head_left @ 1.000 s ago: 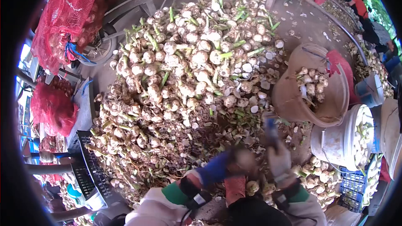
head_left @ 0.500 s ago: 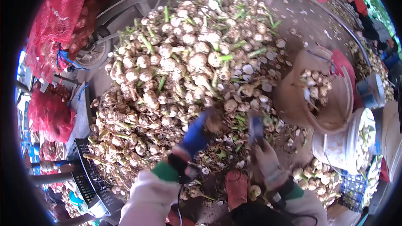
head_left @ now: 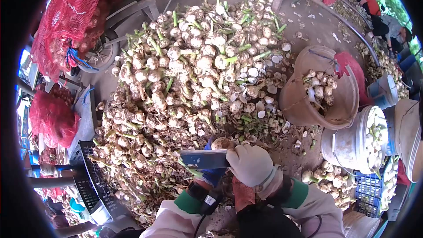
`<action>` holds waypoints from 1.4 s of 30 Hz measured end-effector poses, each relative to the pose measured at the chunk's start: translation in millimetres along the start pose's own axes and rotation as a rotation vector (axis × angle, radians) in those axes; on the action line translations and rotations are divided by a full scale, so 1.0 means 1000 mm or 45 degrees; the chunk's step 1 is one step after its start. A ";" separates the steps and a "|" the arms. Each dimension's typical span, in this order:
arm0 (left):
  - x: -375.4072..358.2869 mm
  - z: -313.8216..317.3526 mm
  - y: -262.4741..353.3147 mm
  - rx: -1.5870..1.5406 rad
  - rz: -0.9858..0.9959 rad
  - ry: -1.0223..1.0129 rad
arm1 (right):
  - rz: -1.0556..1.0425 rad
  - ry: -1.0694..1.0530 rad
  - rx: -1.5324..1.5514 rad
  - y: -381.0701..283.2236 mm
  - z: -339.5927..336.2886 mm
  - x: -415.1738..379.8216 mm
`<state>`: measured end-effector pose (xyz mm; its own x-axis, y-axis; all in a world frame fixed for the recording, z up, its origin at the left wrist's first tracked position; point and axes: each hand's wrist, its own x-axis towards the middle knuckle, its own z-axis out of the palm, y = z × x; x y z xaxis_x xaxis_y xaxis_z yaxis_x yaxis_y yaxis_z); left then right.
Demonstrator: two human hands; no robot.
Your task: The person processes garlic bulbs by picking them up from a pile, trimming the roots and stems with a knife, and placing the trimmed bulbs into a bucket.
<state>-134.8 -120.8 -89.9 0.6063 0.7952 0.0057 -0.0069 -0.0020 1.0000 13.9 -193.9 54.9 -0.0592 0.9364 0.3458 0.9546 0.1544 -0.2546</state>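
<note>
My right hand (head_left: 250, 164), in a whitish glove, is closed round a knife. Its broad dark blade (head_left: 205, 159) points left, across and over my left hand. My left hand (head_left: 214, 177), in a blue glove, is partly hidden behind the blade and closed round a garlic bulb (head_left: 221, 143), whose brownish top shows just above the blade. A green stem (head_left: 188, 167) sticks out at the blade's left end. Beyond both hands spreads a big heap of garlic bulbs (head_left: 176, 75) with roots, green stems and trimmings.
A tan tub (head_left: 293, 110) holding some bulbs stands to the right, beside a white bucket (head_left: 341, 143) of pale pieces. Behind it is a blue crate (head_left: 366, 187). At left are red mesh sacks (head_left: 55, 119) and a black crate (head_left: 90, 176). A co-worker (head_left: 372, 6) is at far right.
My right hand has swung left with the knife, so the blade now lies across my left hand and the bulb. Before, the hands were apart. The view has shifted slightly.
</note>
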 end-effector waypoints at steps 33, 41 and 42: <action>-0.004 0.041 0.051 -0.301 0.001 -0.155 | 1.544 0.019 2.616 0.043 0.095 -0.085; -0.025 0.023 0.081 -0.327 -0.986 -0.233 | 0.827 -0.022 1.074 0.043 0.034 -0.020; -0.020 0.022 0.084 -0.329 -0.984 -0.241 | 0.687 0.102 0.798 0.039 0.023 -0.012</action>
<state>-130.2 -150.3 -6.2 0.6382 0.4003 -0.6576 0.2976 0.6595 0.6903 45.5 -191.5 20.2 0.4041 0.9103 0.0895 0.5049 -0.1404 -0.8517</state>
